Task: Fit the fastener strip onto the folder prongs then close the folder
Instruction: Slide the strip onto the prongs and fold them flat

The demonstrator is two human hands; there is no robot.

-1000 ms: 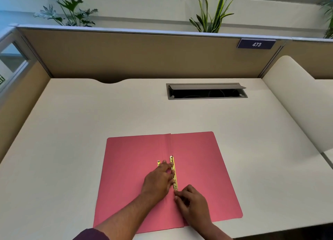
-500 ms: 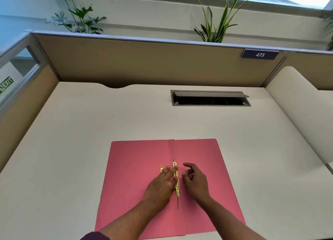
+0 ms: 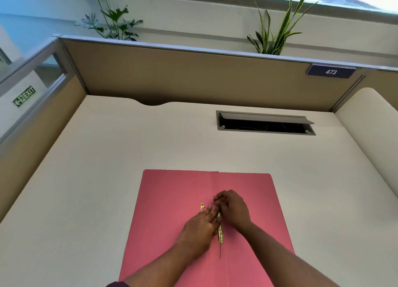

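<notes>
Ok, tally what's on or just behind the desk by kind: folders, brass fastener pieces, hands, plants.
Pink folder: 1
Brass fastener pieces: 2, a strip along the fold and a second piece mostly hidden under the left hand
Hands: 2, left hand and right hand
Plants: 2, leafy plant and striped plant
Total: 7

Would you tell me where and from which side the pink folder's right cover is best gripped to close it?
Probably at its free right edge, pinched from the right side. The pink folder lies open and flat on the desk, hinged at its centre crease, so that edge swings most easily. The right hand and left hand are both at the gold fastener strip by the crease.
</notes>
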